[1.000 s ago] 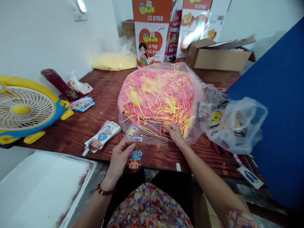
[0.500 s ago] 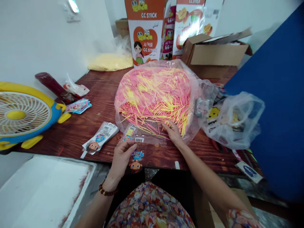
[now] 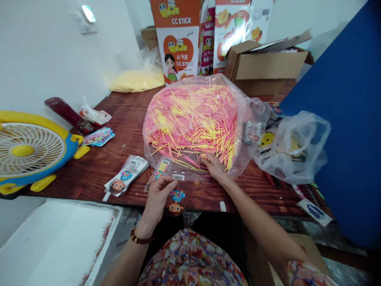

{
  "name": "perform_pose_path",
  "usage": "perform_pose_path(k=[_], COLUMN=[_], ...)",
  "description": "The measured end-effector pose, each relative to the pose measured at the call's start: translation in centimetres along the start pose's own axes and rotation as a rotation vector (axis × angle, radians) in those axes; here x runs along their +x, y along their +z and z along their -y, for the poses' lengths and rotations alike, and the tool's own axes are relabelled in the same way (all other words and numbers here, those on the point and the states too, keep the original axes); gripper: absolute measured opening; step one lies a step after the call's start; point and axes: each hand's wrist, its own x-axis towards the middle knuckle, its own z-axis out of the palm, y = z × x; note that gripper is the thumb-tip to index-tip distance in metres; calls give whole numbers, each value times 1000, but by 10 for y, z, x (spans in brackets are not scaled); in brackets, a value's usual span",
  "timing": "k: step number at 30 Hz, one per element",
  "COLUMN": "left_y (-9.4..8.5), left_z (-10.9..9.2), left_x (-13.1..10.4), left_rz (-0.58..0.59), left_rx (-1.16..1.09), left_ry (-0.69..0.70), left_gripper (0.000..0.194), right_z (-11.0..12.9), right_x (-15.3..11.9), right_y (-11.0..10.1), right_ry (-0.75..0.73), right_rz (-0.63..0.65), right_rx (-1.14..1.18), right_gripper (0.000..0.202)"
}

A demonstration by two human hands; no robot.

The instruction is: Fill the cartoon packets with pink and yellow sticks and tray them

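Note:
A large clear bag (image 3: 242, 107) lies open on the wooden table, full of thin pink and yellow sticks (image 3: 190, 119). My left hand (image 3: 159, 194) pinches a small clear printed packet (image 3: 176, 195) in front of the bag's mouth. At the bag's front edge, my right hand (image 3: 212, 165) has its fingers closed around a few short sticks, partly hidden by the fingers. Another packet with yellow in it (image 3: 162, 167) lies just beyond my left hand. A stack of flat printed packets (image 3: 127, 174) rests farther left.
A yellow and blue fan (image 3: 32, 147) stands at the left, near a dark red bottle (image 3: 64, 111) and tissues (image 3: 95, 116). Printed cartons (image 3: 178, 47) and an open cardboard box (image 3: 268, 65) are at the back. A white plastic bag (image 3: 294, 147) sits at the right.
My left hand has shifted slightly right with the packet. My right hand has moved slightly left, still with its fingers closed. The whole view has shifted a little.

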Motion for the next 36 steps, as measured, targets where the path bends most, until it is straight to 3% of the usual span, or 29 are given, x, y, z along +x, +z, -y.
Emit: perform_pose_path(k=[4, 8, 12, 15, 19, 23, 30, 36], left_y=[5, 7, 5, 1, -6, -9, -11, -11], left_z=[3, -2, -8, -9, -9, -11, -7, -6], left_x=[6, 9, 9, 9, 8, 6, 9, 9], left_rz=[42, 87, 159, 196, 244, 276, 322, 333], left_rx=[54, 175, 332, 383, 385, 396, 483, 506], left_ry=[45, 43, 65, 71, 48, 31, 100, 114], left_gripper=[23, 24, 24, 25, 25, 27, 25, 26], right_z=[17, 53, 93, 108, 110, 110, 104, 104], right_x=[-4, -18, -35, -40, -38, -38, -40, -41], right_y=[3, 6, 8, 9, 13, 16, 14, 17], right_ry=[19, -41, -191, -289, -430, -453, -360, -383], right_rz=[-31, 23, 150, 246, 377, 414, 430, 421], right_rx=[238, 359, 151, -101, -327, -405, -356, -264], right_gripper=[27, 30, 22, 19, 17, 17, 20, 18])
